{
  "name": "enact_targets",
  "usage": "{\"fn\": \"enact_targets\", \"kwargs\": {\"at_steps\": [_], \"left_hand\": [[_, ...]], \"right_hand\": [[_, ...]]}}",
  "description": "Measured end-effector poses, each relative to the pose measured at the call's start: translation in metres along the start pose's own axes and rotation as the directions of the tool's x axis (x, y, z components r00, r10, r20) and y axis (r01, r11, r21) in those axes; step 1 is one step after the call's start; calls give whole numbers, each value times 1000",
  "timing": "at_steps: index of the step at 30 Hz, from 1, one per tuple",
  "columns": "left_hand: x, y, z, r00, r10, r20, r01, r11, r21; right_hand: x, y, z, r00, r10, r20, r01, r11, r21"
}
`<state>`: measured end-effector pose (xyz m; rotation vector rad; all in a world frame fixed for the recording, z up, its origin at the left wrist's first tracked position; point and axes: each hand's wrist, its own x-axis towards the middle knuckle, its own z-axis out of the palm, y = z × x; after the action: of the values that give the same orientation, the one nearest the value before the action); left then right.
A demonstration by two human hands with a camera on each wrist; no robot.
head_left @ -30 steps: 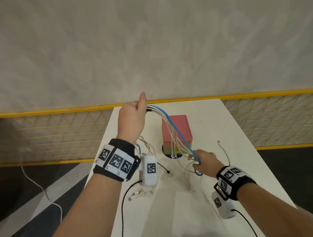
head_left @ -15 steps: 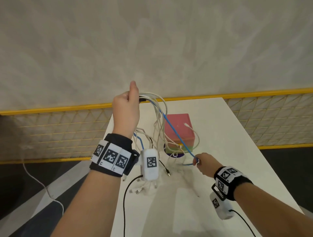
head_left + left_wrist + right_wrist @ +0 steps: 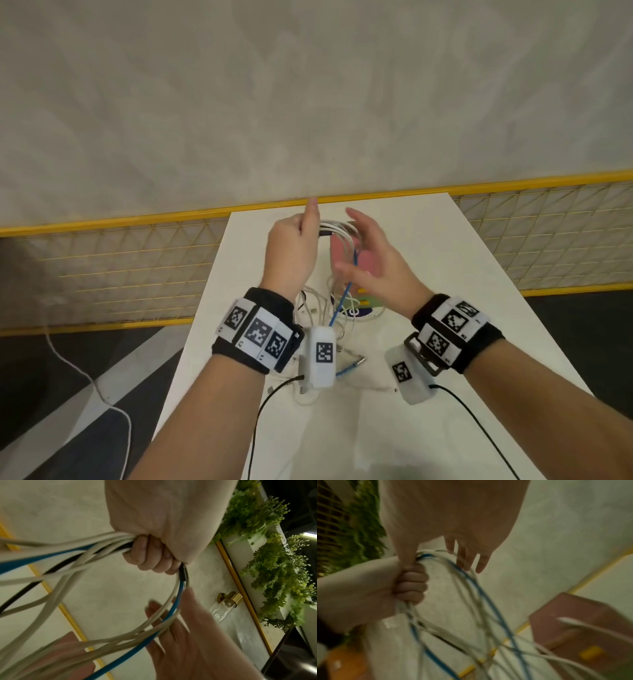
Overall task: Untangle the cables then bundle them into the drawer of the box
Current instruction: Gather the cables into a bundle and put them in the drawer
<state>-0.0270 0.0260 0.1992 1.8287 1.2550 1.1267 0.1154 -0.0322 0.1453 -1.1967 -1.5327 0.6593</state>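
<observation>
The left hand point(image 3: 291, 253) is raised above the white rectangular surface point(image 3: 479, 308), its fingers point(image 3: 150, 555) curled tight round a bunch of thin white, blue and black cables point(image 3: 337, 229), with the thumb sticking up; in the left wrist view the strands enter the fist from one side and loop out below it, a blue cable point(image 3: 173, 609) running among the white ones; the right hand point(image 3: 373, 260) is just beside the bunch on its right, palm turned toward the left hand, its fingers point(image 3: 467, 559) straight and spread, holding nothing; the left wrist view shows those fingers lying against the hanging loop, though blur keeps me from telling how firmly they touch; the loose ends of the cables hang down to the surface between the two wrists, where several plugs point(image 3: 356, 361) lie flat; the pink cube-shaped box point(image 3: 368, 260) with coloured stripes near its base stands on the surface behind the hands, largely hidden by the right palm; the right wrist view shows its pink top point(image 3: 583, 616) with a white plug end point(image 3: 565, 620) over it; whether its drawer is open I cannot tell; beyond the surface's far edge run a yellow rail with mesh point(image 3: 120, 260) and a pale wall point(image 3: 308, 85).
</observation>
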Motion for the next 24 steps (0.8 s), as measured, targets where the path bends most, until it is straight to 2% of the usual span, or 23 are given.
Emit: {"fn": "enact_targets", "kwargs": {"at_steps": [2, 5, 8, 10, 13, 16, 18, 20, 21, 22, 24], "left_hand": [[-2, 3, 2, 1000, 0, -4, 0, 1000, -29], [4, 3, -9, 995, -11, -103, 0, 995, -104], [10, 1, -26, 975, -50, -216, 6, 979, -202], [13, 3, -37, 961, -88, -260, 10, 958, -288], [15, 1, -43, 956, -104, -275, 2, 938, -347], [13, -2, -36, 962, -99, -256, 14, 949, -315], [13, -2, -31, 965, -113, -237, 33, 948, -316], [13, 0, -26, 972, -108, -208, 37, 947, -319], [14, 1, -24, 976, -104, -192, 37, 945, -324], [14, 2, -22, 978, -101, -181, 36, 943, -331], [16, 3, -20, 978, -111, -176, 43, 936, -349]], "right_hand": [[7, -7, 11, 999, 3, 41, -2, 1000, -20], [1, 9, 14, 996, 76, 36, -73, 994, -84], [-27, 49, 7, 966, 186, 179, -129, 949, -288], [-51, 83, -2, 927, 298, 230, -176, 883, -435], [-81, 117, -18, 856, 473, 207, -308, 790, -530], [-90, 131, -24, 806, 554, 210, -353, 734, -581], [-88, 136, -26, 805, 573, 158, -297, 618, -728], [-85, 135, -27, 821, 559, 117, -161, 424, -891], [-81, 133, -28, 810, 575, 114, -128, 363, -923], [-77, 130, -28, 783, 614, 103, -159, 357, -921], [-67, 124, -30, 745, 666, 39, -328, 416, -848]]}}
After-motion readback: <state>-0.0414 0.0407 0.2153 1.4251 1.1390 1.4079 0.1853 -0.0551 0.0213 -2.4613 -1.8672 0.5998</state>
